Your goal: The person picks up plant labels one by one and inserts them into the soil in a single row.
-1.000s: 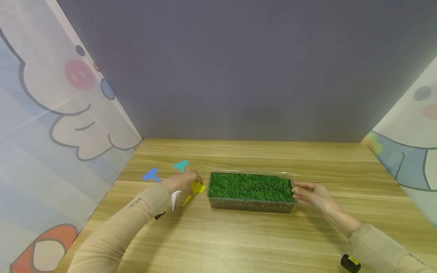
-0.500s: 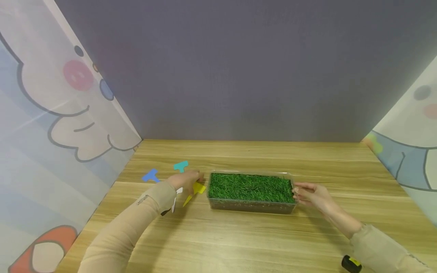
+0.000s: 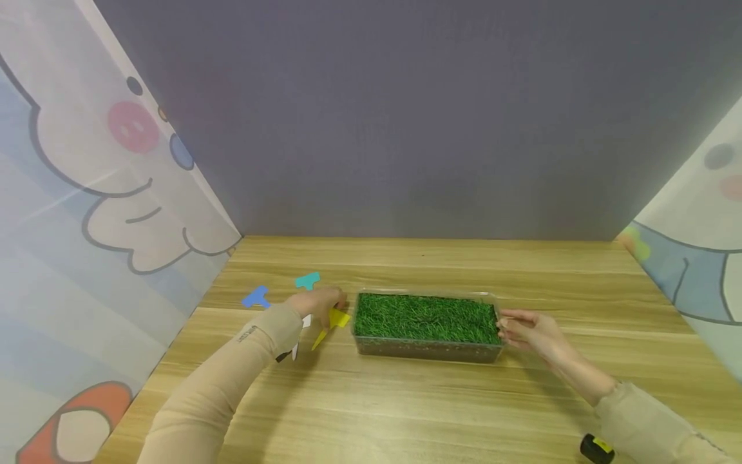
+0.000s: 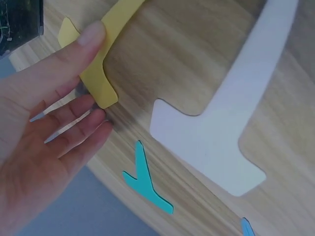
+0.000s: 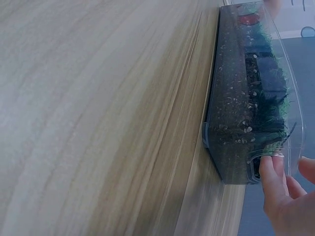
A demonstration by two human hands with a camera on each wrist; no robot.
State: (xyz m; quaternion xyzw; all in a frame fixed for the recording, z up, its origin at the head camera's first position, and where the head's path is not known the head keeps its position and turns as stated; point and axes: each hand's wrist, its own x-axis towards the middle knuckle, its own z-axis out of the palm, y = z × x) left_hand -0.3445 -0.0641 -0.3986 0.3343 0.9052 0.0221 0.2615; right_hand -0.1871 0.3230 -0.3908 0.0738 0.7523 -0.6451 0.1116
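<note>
Both arms wear close-fitting beige long sleeves reaching to the wrists; the left sleeve carries a small line of dark lettering near the cuff; the right sleeve is plain; the left hand and right hand are bare, without gloves

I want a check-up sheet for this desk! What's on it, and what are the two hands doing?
Surface: wooden table, light grain.
Job's things: yellow T-shaped tag lying beside the clear grass tray; the tray holds soil under green grass.
Clutter: white tag, teal tag, blue tag lying flat; small black and yellow object at the near right edge.
Hands: left hand pinches the yellow tag's head between thumb and fingers; right hand touches the tray's right end with its fingertips.
Cables: nothing seen.
Surroundings: grey back wall, cartoon curtains on both sides.
</note>
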